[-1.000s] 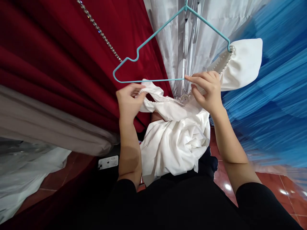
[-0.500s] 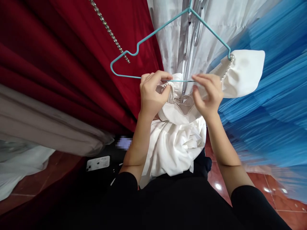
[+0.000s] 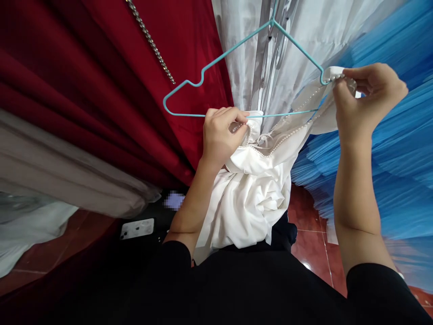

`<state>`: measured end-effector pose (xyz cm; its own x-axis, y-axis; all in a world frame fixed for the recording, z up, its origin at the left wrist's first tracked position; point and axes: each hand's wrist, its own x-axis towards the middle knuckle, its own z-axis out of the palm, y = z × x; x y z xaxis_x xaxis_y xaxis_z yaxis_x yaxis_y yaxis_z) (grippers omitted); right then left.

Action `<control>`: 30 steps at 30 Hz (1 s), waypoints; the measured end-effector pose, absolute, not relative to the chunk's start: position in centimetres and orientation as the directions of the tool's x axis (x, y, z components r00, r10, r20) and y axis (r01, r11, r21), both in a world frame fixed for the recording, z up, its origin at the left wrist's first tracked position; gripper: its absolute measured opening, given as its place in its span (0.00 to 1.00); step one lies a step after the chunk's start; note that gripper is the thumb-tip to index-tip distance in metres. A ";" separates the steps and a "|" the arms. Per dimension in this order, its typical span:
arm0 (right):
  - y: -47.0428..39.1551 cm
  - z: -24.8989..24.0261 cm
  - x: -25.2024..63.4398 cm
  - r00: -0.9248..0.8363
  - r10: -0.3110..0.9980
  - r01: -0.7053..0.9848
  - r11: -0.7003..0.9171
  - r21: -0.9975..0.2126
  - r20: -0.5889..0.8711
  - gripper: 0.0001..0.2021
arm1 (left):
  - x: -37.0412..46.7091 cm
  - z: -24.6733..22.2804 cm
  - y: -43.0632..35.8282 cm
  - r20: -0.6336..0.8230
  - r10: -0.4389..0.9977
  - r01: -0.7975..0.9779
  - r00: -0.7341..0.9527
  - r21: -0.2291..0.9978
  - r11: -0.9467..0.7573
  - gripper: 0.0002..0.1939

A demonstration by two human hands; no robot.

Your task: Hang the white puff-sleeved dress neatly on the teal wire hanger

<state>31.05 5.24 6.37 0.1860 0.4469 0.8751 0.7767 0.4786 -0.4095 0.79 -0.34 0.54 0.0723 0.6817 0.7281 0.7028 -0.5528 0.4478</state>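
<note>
A white dress point(image 3: 248, 203) with pearl-beaded edges lies bunched over my lap, its upper part raised toward a light blue hanger point(image 3: 237, 45). My left hand point(image 3: 225, 131) is closed on the dress's beaded edge, close to the hanger's bottom bar; whether it also grips the bar I cannot tell. At the hanger's right end, my right hand point(image 3: 368, 95) pinches the pearl-edged strap of the dress, which is looped over that end. The fabric between the hands is stretched, and a thin white ribbon loop shows inside the neckline. The hanger's left end carries no fabric.
Red drapery point(image 3: 101, 81) with a beaded chain point(image 3: 152, 43) hangs to the left, and blue tulle point(image 3: 389, 149) to the right. White cloth and a metal rail stand behind the hanger. A phone point(image 3: 137, 229) lies on a black surface at lower left, above red floor tiles.
My right hand has moved from the hanger's bottom bar out and up to its right end, taking hold of the strap there. The left hand stays on the dress.
</note>
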 end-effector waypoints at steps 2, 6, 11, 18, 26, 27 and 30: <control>5.6 6.7 31.4 0.226 0.491 0.768 0.441 -0.464 0.841 0.04 | 1.0 0.4 -0.3 0.728 0.682 0.712 0.072 0.442 -0.546 0.08; 6.3 7.0 31.5 0.288 0.531 0.810 0.309 -0.498 0.797 0.05 | 0.8 0.3 -0.2 0.737 0.668 0.735 0.102 0.397 -0.551 0.08; 6.7 7.6 31.4 0.268 0.567 0.828 0.279 -0.487 0.779 0.10 | 0.1 0.2 -0.2 0.725 0.678 0.737 0.123 0.391 -0.551 0.08; 7.2 5.6 34.6 0.425 0.567 0.855 0.005 -0.519 0.706 0.12 | 0.4 0.7 -0.6 0.696 0.713 0.719 0.088 0.451 -0.529 0.10; 2.8 1.6 36.8 -0.053 0.666 0.876 0.389 -0.285 0.744 0.05 | 0.6 0.4 -0.3 0.701 0.711 0.714 0.057 0.469 -0.520 0.11; 2.1 1.3 36.5 -0.190 0.620 0.851 0.491 -0.188 0.761 0.04 | 0.7 0.4 -0.2 0.701 0.710 0.703 0.060 0.476 -0.529 0.11; 0.6 0.8 34.8 -0.472 0.454 0.744 0.666 0.065 0.756 0.03 | 1.1 0.0 0.0 0.719 0.693 0.692 0.047 0.477 -0.542 0.11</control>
<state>34.79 0.65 0.81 -0.4721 0.4540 0.7557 0.7435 0.6656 0.0646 1.06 -0.04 0.04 0.0465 0.6933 0.7192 0.6920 -0.5416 0.4773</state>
